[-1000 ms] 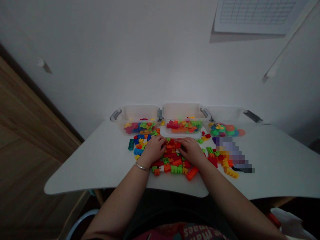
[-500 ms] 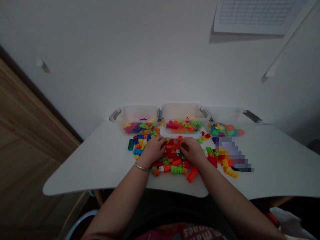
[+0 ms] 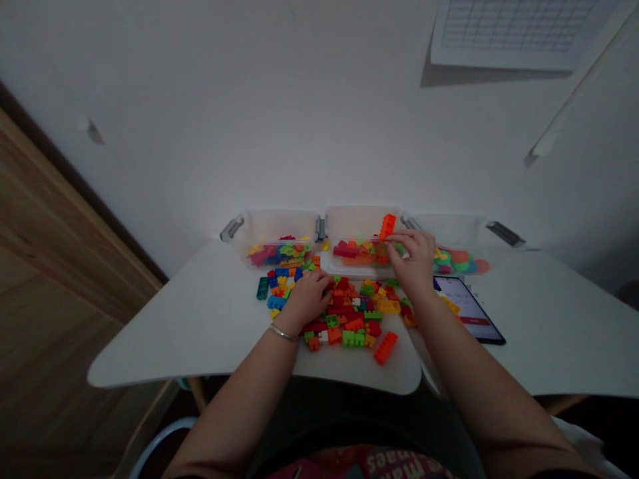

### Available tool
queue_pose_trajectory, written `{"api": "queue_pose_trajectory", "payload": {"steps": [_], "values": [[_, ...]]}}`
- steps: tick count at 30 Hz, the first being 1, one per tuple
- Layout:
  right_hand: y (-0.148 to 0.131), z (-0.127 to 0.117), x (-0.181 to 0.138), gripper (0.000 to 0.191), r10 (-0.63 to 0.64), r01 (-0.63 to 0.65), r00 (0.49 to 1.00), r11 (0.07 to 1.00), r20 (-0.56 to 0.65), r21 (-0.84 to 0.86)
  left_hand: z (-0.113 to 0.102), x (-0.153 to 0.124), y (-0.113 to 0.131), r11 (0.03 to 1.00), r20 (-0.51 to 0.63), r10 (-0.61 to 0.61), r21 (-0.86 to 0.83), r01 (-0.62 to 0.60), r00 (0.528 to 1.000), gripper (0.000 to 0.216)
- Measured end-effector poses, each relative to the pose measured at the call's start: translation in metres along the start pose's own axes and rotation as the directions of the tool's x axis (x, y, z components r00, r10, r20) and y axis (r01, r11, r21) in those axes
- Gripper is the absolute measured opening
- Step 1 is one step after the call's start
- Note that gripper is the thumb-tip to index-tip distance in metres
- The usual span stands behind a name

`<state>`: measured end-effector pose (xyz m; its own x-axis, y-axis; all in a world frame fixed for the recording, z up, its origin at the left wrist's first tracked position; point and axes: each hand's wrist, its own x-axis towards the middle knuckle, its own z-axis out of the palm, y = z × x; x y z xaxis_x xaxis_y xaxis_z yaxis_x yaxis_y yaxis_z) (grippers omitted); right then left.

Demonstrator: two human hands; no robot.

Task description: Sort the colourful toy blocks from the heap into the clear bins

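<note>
My right hand (image 3: 414, 259) is raised over the middle clear bin (image 3: 363, 226) and pinches an orange brick (image 3: 387, 226) at its fingertips. My left hand (image 3: 308, 298), with a bracelet on the wrist, rests on the pile of loose bricks (image 3: 349, 313) on the white table (image 3: 200, 326). Its fingers are curled down into the bricks; what they hold, if anything, is hidden. The pile mixes red, orange, green, yellow and blue pieces.
Three clear bins line the back of the table: the left bin (image 3: 274, 233), the middle one, and the right bin (image 3: 459, 233) with round coloured pieces. A phone (image 3: 469, 309) lies right of the pile. A wooden panel (image 3: 44, 266) stands at left.
My right hand has lifted off the pile and moved up and right to the middle bin, carrying an orange brick. My left hand has stayed on the pile.
</note>
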<state>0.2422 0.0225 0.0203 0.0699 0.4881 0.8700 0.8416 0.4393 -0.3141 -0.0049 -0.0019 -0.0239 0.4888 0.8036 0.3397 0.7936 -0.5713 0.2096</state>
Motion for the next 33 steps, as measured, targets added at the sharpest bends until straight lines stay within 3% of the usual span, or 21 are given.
{"api": "queue_pose_trajectory", "payload": {"steps": [8,14,21,27,33], "values": [[-0.005,0.024,0.020,0.029,0.151,-0.138,0.970,0.987,0.190,-0.080,0.003,0.000,-0.002,1.000,-0.017,0.003,0.003,-0.003,1.000,0.021],[-0.014,0.021,0.020,0.034,0.077,-0.006,0.933,0.980,0.350,-0.198,0.003,0.001,-0.002,1.000,-0.002,-0.003,0.011,0.003,1.000,0.021],[0.002,0.018,0.016,0.030,-0.069,0.109,0.924,0.990,0.376,-0.088,0.003,0.000,-0.002,1.000,-0.011,0.004,0.001,-0.004,1.000,0.021],[0.004,0.002,0.004,0.022,-0.123,0.101,0.971,0.988,0.205,0.118,0.000,0.001,0.001,1.000,-0.007,0.002,-0.006,-0.002,1.000,0.022],[-0.004,-0.010,-0.036,0.018,-0.116,0.076,0.922,0.990,0.368,0.123,0.001,0.000,0.001,1.000,-0.018,0.003,-0.017,-0.003,1.000,0.021]]}}
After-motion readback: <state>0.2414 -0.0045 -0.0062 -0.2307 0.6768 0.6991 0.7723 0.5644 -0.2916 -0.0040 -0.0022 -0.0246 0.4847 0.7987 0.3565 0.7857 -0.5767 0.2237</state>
